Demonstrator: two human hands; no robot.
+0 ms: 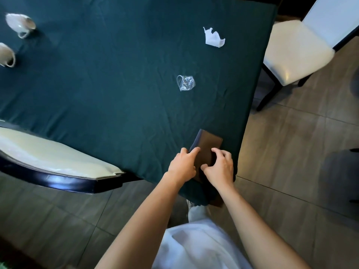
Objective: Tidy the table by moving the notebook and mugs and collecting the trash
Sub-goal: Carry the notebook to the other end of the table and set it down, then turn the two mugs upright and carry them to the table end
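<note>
A brown notebook lies at the near corner of the table, on the dark green cloth. My left hand grips its left edge and my right hand presses on its near right part. Both hands hide the notebook's near end. Two white mugs lie on their sides at the far left, one above the other. A crumpled clear plastic wrapper sits mid-table. A torn white tissue lies further back, near the right edge.
A cream-cushioned chair with a dark frame is tucked in at the table's left side. Another white chair stands to the right of the table. Tiled floor surrounds the corner where I stand.
</note>
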